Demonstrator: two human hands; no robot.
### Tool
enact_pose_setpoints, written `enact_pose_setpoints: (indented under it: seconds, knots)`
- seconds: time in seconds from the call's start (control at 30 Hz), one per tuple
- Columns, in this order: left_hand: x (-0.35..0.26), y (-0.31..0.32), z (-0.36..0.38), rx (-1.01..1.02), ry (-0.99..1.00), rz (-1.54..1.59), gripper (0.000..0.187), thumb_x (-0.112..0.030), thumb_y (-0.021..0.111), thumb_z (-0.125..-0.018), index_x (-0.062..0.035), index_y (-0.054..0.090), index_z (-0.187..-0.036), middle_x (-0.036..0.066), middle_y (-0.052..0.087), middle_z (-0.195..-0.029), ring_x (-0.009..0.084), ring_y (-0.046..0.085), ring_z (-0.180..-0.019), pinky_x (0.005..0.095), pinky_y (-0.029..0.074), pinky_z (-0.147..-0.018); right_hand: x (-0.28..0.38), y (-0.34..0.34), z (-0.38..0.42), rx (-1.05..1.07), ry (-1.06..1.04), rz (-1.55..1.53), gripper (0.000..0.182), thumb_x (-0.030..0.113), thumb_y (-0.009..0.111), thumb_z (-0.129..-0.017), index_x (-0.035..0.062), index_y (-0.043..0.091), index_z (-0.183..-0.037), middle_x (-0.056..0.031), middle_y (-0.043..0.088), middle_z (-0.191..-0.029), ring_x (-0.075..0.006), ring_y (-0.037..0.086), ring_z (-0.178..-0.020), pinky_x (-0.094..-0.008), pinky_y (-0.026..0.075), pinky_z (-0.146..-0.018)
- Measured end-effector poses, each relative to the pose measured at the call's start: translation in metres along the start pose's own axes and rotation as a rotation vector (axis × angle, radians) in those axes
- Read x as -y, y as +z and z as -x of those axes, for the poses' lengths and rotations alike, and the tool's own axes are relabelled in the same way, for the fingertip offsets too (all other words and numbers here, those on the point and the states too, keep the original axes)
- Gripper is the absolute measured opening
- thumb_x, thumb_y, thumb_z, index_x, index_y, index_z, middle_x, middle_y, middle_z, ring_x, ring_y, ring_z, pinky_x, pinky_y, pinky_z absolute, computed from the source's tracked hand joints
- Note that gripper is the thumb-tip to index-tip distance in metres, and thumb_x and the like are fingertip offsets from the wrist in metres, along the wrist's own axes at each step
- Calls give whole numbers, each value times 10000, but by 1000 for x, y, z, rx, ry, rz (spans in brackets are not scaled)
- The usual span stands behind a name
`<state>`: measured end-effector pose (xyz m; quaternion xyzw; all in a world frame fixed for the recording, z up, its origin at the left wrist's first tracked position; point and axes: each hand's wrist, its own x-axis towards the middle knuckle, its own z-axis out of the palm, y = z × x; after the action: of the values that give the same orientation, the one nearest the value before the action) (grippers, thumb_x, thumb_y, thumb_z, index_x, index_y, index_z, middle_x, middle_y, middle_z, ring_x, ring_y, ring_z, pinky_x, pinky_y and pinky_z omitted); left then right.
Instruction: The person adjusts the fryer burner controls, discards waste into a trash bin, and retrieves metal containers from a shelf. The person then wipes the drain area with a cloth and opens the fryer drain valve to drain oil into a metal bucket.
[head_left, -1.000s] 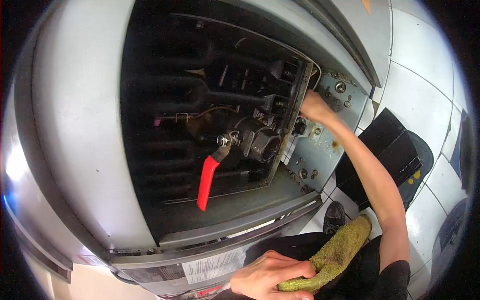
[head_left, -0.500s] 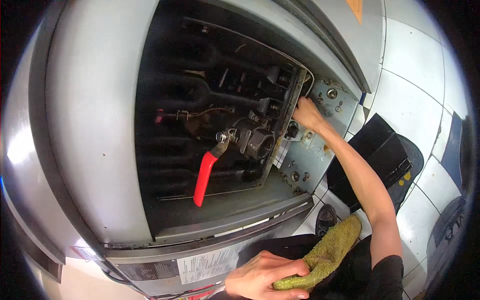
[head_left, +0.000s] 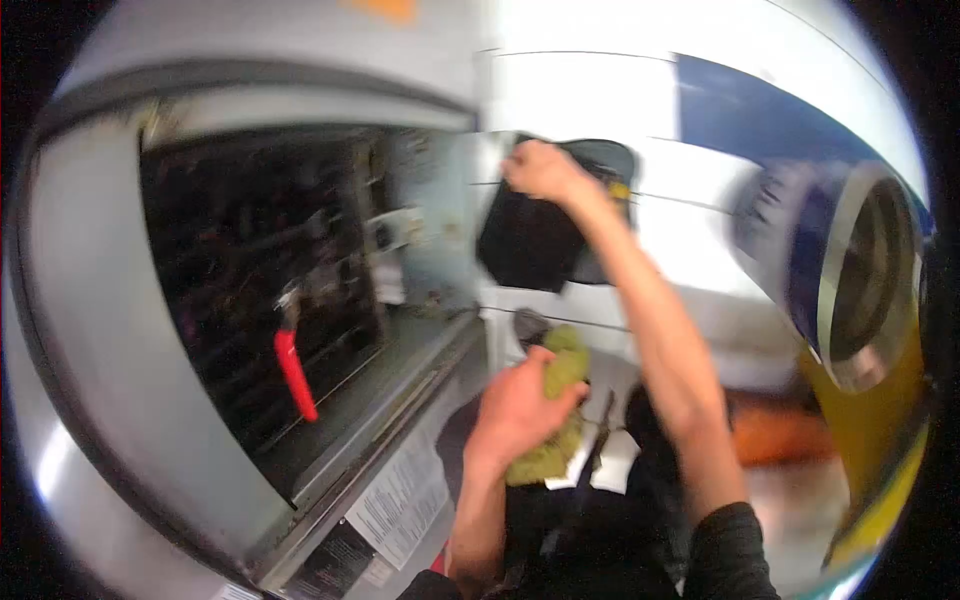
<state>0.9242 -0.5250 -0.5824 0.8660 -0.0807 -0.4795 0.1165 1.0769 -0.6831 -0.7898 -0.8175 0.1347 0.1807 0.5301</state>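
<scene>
We see one yellow-green cloth (head_left: 553, 420), fuzzy and bunched up, low in the middle of the view just right of the open machine cabinet (head_left: 250, 290). Our left hand (head_left: 520, 405) is closed around it. Our right hand (head_left: 540, 168) reaches up to one black panel (head_left: 530, 245); through the blur we cannot tell its grip. One red-handled lever (head_left: 293, 368) hangs inside the cabinet.
</scene>
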Motion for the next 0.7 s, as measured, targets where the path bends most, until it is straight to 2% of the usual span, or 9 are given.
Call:
enact_pose_setpoints:
  seconds: [0.03,0.2,0.27,0.33,0.4,0.47,0.57,0.63,0.7]
  knots:
    - [2,14,-4,-30,82,12,497,-377,693,-817,12,588,-1110,272,670,-923,428,649,-929,480,515,-816,-4,-5,25,-167,111,5,403,338,522,-900,-18,711,-914,-280,666,-973,-403,660,-958,-495,512,-867]
    - [-7,52,-12,-319,145,492,253,-191,579,-939,29,570,-1064,182,662,-994,259,628,-902,377,475,-825,36,-45,217,-632,447,-185,296,275,500,-918,9,614,-857,-270,647,-847,-467,620,-849,-555,481,-753]
    - [49,101,-24,-295,23,807,272,-215,578,-947,14,559,-1091,162,644,-1064,245,608,-956,376,468,-833,58,-36,298,-568,611,-261,290,285,510,-909,18,622,-915,-253,650,-848,-452,625,-822,-535,483,-734]
    - [20,88,19,-279,-130,872,294,-234,581,-949,3,559,-1121,139,637,-1100,231,600,-967,372,468,-823,78,-14,364,-554,542,-273,325,313,551,-908,3,644,-940,-187,673,-797,-364,671,-786,-445,522,-698]
    - [-21,62,74,-185,-102,974,325,-246,589,-942,-6,560,-1159,131,643,-1086,224,601,-968,370,470,-824,112,-10,421,-511,492,-310,356,319,564,-918,29,614,-1118,-212,661,-1023,-361,666,-911,-417,522,-795]
    - [-57,38,119,-218,-36,644,331,-288,608,-930,-4,597,-1100,124,645,-1036,226,606,-943,363,471,-818,150,-23,455,-529,441,-338,412,326,567,-921,49,572,-1226,-230,642,-1116,-365,659,-975,-410,518,-840]
    - [-84,28,150,145,-137,1176,439,-368,621,-916,30,613,-1101,132,654,-1029,213,617,-946,347,478,-820,210,-69,480,-452,643,-617,586,325,598,-915,84,387,-1405,-268,564,-1264,-385,600,-1125,-412,487,-931]
    - [-128,-9,176,183,17,846,479,-380,638,-906,43,602,-1129,148,662,-1038,248,636,-956,366,487,-817,227,-98,488,-384,650,-650,701,303,633,-902,90,260,-1457,-299,529,-1300,-391,562,-1190,-423,473,-961]
    - [-147,-20,169,154,105,656,469,-379,640,-903,36,612,-1121,169,668,-1030,287,644,-959,382,489,-820,229,-113,485,-401,704,-729,645,276,647,-894,82,347,-1431,-259,549,-1286,-365,544,-1211,-410,456,-979]
